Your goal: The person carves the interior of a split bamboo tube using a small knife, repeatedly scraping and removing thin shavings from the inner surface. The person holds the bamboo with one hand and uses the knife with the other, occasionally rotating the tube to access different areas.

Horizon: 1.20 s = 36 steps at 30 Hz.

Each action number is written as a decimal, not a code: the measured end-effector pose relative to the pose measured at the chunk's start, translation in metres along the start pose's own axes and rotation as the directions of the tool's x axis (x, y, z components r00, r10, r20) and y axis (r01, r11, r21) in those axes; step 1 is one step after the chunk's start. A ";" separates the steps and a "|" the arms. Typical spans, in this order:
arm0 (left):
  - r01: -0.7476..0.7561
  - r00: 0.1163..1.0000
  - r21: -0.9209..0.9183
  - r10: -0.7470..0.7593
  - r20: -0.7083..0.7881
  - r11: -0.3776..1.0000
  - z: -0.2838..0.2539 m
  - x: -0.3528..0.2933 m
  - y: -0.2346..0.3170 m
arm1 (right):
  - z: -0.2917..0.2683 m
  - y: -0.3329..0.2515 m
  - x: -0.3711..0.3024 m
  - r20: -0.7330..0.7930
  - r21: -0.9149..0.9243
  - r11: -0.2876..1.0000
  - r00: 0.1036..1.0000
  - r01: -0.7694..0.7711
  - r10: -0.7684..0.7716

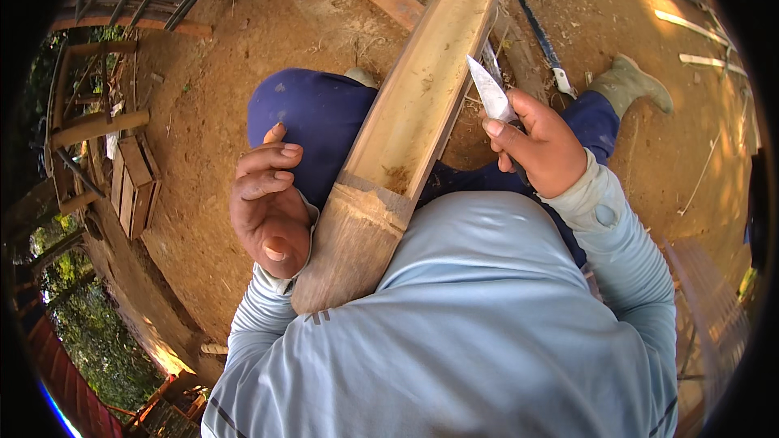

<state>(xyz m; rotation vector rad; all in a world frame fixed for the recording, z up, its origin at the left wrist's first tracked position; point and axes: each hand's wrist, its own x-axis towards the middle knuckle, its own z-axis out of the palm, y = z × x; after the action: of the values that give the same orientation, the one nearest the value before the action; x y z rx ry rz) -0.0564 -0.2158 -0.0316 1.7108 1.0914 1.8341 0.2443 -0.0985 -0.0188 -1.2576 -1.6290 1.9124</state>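
While R hand (542,146) grips knife (488,91) near split bamboo (410,113) against shirt (487,332), L hand (264,211) sits beside it, fingers parted, contact unclear. Poss. hazard: unbraced bamboo rolling, deflecting knife twd L hand.

The bamboo (406,105) looks matt and grainy outside, smoother inside. Right of it, the knife (490,93) has a shiny metal blade; beneath it, the ground (195,154) is rough, matt earth.
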 end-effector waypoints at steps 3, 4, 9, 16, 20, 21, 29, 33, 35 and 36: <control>0.061 0.989 0.110 -0.075 0.129 0.992 -0.004 0.006 0.005 | -0.006 0.025 -0.001 -0.057 0.047 0.999 0.998 -0.019 0.022; 0.063 0.972 0.154 -0.095 0.214 0.986 -0.005 0.011 0.006 | -0.007 0.029 -0.002 -0.060 0.049 0.998 0.998 -0.027 0.030; -0.024 0.748 0.417 -0.261 0.611 0.909 -0.002 0.053 0.026 | -0.003 0.045 -0.002 -0.099 0.095 0.995 0.994 -0.032 0.042; -0.049 0.601 0.416 -0.306 0.738 0.908 0.005 0.068 0.027 | 0.005 0.038 0.003 -0.082 0.157 0.988 0.996 -0.012 0.025; -0.027 0.589 0.415 -0.321 0.742 0.909 0.009 0.069 0.029 | -0.001 0.037 0.010 -0.108 0.162 0.987 0.994 0.004 0.014; -0.018 0.584 0.416 -0.328 0.742 0.909 0.010 0.070 0.030 | -0.003 0.037 0.012 -0.114 0.164 0.986 0.993 0.007 0.012; 0.026 0.529 0.373 -0.330 0.782 0.927 0.015 0.076 0.022 | -0.004 0.041 0.020 -0.120 0.161 0.987 0.993 0.002 0.018; 0.080 0.515 0.366 -0.352 0.782 0.927 0.017 0.080 0.025 | 0.000 0.037 0.021 -0.132 0.113 0.993 0.991 0.014 0.000; 0.019 0.487 0.392 -0.351 0.800 0.920 0.022 0.087 0.030 | -0.001 0.039 0.024 -0.152 0.080 0.996 0.988 0.033 -0.020; -0.012 0.473 0.404 -0.351 0.808 0.915 0.025 0.091 0.033 | -0.003 0.037 0.025 -0.173 0.053 0.998 0.985 0.021 -0.011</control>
<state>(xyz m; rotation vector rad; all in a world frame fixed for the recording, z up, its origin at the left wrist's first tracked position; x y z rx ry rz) -0.0403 -0.1619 0.0505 2.2096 1.0676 0.3991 0.2430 -0.0890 -0.0625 -1.3432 -1.4855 1.7724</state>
